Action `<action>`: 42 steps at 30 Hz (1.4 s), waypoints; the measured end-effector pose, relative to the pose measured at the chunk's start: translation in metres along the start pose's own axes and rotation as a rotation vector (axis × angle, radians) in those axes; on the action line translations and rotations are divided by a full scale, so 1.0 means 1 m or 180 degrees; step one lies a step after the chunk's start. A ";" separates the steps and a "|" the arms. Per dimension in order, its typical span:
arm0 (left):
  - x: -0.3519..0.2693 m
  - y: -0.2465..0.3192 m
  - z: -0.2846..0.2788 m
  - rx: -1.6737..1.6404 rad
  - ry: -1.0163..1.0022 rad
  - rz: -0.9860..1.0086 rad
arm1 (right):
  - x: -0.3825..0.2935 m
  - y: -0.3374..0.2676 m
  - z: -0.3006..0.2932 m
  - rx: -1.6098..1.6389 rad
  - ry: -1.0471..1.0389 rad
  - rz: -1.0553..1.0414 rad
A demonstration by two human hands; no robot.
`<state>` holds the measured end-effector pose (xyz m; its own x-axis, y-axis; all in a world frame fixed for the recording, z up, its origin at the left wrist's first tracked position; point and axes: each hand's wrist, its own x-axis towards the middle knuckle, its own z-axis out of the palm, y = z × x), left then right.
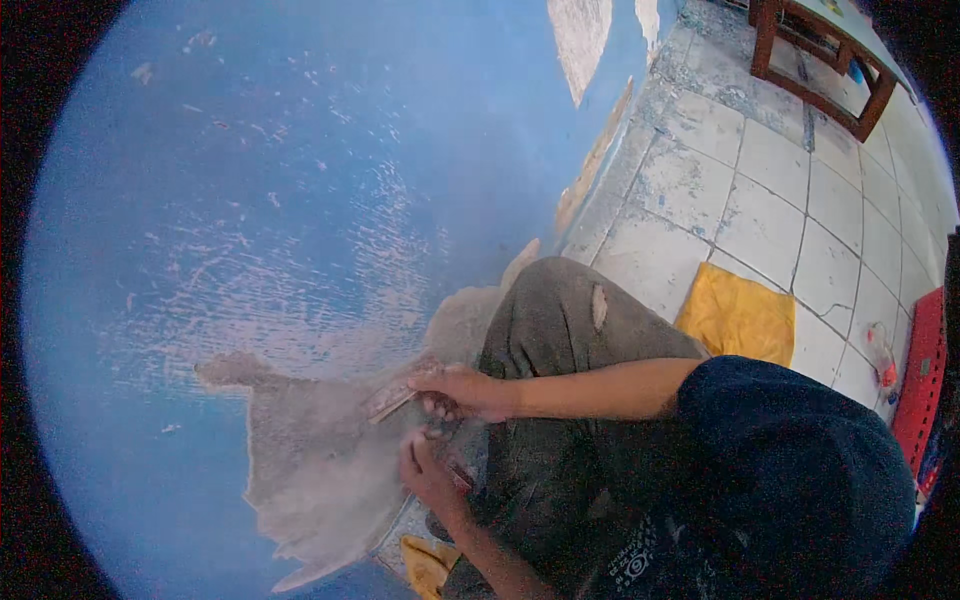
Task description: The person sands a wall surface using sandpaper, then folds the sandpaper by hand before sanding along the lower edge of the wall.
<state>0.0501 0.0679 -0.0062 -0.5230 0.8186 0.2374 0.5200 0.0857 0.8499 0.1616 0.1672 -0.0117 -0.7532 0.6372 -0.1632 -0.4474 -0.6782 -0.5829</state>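
Observation:
My right hand (461,391) grips a dusty, flat hand tool (394,401) with a pale straight edge. Whether it is a scraper or a sanding block I cannot tell. Its edge lies against or just before the bare grey plaster patch (315,450) low on the blue painted wall (187,187). Below it, my left hand (429,465) is beside the same patch with bent fingers. Shadow and dust hide what its fingertips touch. White scratch marks (277,315) cover the paint above the patch. My bent knee (555,322) in dark trousers is close to the wall.
A yellow cloth (739,315) lies on the white tiled floor (765,217) behind my knee; more yellow material (427,562) is at the bottom. A wooden-legged table (817,82) stands at upper right. At the right edge are a red perforated plastic object (926,375) and a small clear container (881,356).

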 end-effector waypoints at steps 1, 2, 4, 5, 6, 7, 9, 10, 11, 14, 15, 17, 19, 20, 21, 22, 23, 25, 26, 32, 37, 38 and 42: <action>0.007 0.040 0.017 -0.0362 -0.0010 -0.0149 | -0.004 -0.003 -0.001 0.0062 -0.0007 -0.0126; 0.012 0.064 0.029 -0.0727 -0.0020 -0.0284 | -0.008 -0.008 -0.003 0.0118 -0.0018 -0.0268; 0.024 0.064 0.033 -0.0184 0.0163 -0.0314 | -0.003 -0.008 -0.005 -0.0021 0.0184 -0.0296; 0.030 0.063 0.036 0.0351 0.0333 -0.0358 | -0.001 -0.007 -0.007 -0.0160 0.0407 -0.0320; 0.034 0.061 0.037 0.0376 0.0343 -0.0358 | -0.001 -0.008 -0.007 -0.0142 0.0390 -0.0311; 0.036 0.058 0.037 0.0456 0.0266 -0.0430 | -0.002 -0.009 -0.009 -0.0413 0.0332 -0.0458; 0.040 0.048 0.038 0.0569 0.0200 -0.0514 | 0.000 -0.004 -0.014 -0.0658 0.0257 -0.0588; 0.042 0.041 0.038 0.0543 0.0360 -0.0558 | 0.005 0.004 -0.018 -0.0531 0.0169 -0.0526; 0.044 0.036 0.035 0.0520 0.0524 -0.0600 | 0.009 0.013 -0.021 -0.0403 0.0078 -0.0461; 0.049 0.027 0.021 -0.0009 0.0832 -0.0413 | -0.001 0.010 -0.017 0.0344 0.0578 -0.0320; 0.048 0.037 0.026 0.0008 0.0817 -0.0415 | 0.000 0.013 -0.020 0.0365 0.0587 -0.0318; 0.042 0.063 0.035 -0.0456 0.0887 -0.0595 | 0.012 0.037 -0.030 -0.1350 0.0670 0.0307; 0.042 0.056 0.044 -0.0212 0.0672 -0.0440 | 0.027 0.095 -0.047 -0.2045 0.0576 -0.0151; 0.043 0.051 0.049 0.0019 0.0468 -0.0299 | 0.033 0.112 -0.054 -0.2752 0.0472 -0.0604; 0.044 0.049 0.047 0.0056 0.0495 -0.0303 | 0.035 0.110 -0.049 -0.2729 0.0432 -0.0597; 0.046 0.048 0.044 0.0197 0.0665 -0.0291 | 0.035 0.104 -0.041 -0.2813 0.0074 0.0071; 0.047 0.047 0.041 0.0337 0.0835 -0.0278 | 0.035 0.099 -0.032 -0.2833 -0.0123 0.0408; 0.046 0.049 0.048 0.0259 0.0825 -0.0168 | 0.031 0.095 -0.030 -0.2936 0.0008 0.0644; 0.045 0.050 0.052 0.0222 0.0826 -0.0113 | 0.029 0.094 -0.029 -0.2993 0.0277 0.0543; 0.044 0.043 0.058 0.0558 0.0646 -0.0171 | 0.033 0.108 -0.032 -0.2682 -0.0222 0.0493; 0.042 0.054 0.052 0.0114 0.0981 -0.0357 | 0.018 0.079 -0.027 -0.2412 -0.0304 0.0578; 0.042 0.060 0.055 -0.0403 0.1046 -0.0500 | 0.019 0.078 -0.027 -0.2419 -0.0232 0.0535; 0.044 0.037 0.064 -0.0106 0.1172 -0.0533 | 0.024 0.105 -0.031 -0.3151 0.0204 -0.0262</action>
<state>0.0895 0.1430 0.0057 -0.8086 0.5363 0.2419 0.3881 0.1772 0.9044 0.1119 0.1225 -0.1013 -0.6974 0.7069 -0.1181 0.1289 -0.0384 -0.9909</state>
